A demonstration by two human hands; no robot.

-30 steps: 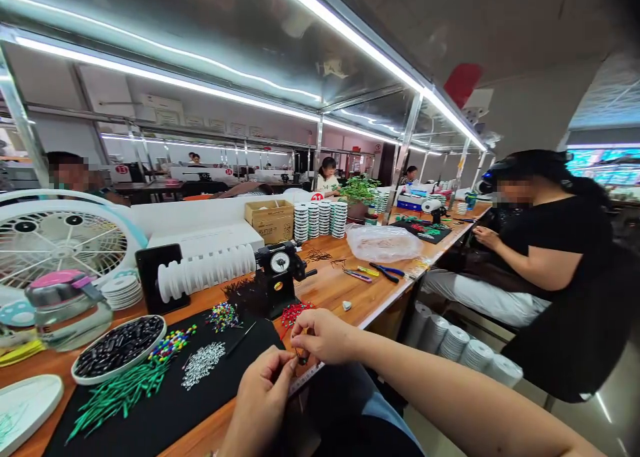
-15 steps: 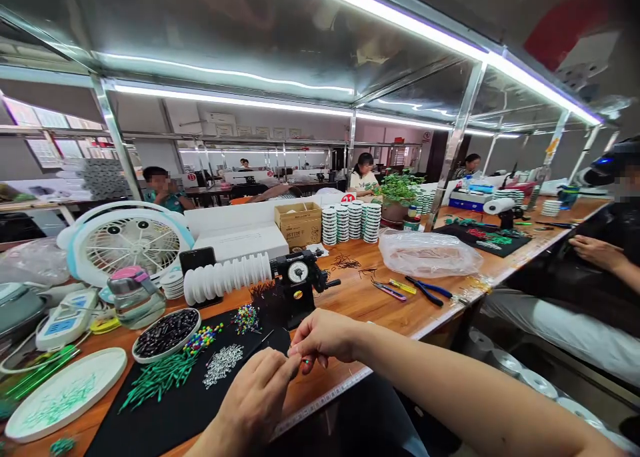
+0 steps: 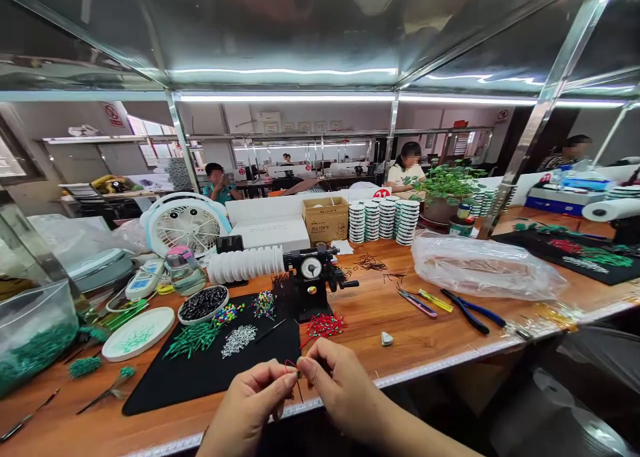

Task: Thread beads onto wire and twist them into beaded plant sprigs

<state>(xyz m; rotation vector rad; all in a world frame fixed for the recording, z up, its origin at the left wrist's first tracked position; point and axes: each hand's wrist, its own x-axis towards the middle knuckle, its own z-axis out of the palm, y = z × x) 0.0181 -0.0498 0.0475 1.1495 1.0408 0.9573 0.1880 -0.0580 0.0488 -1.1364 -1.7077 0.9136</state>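
My left hand (image 3: 255, 400) and my right hand (image 3: 337, 380) meet at the table's front edge, thumbs and fingertips pinched together. Between them runs a thin red cord (image 3: 291, 364) with a small loop, and a dark end hangs below. A pile of red cords with green bits (image 3: 325, 325) lies just beyond my right hand. To the left is a black mat (image 3: 175, 384) bearing silver rings (image 3: 239, 341), green tubes (image 3: 193, 339) and coloured beads (image 3: 263, 304). Behind the mat stands a black winding device (image 3: 310, 277) with a white ribbed roll (image 3: 245, 265).
Pliers (image 3: 470, 310), a cutter (image 3: 419, 304) and a plastic bag (image 3: 485, 267) lie to the right. Dishes of black pieces (image 3: 204, 304) and pale green pieces (image 3: 139, 334) are at left. Stacked spools (image 3: 385, 220) stand behind; people sit farther back.
The view has swung right-to-left and levelled, so the table's left end shows more. My hands have come closer together around the red cord, and the red pile is now uncovered.
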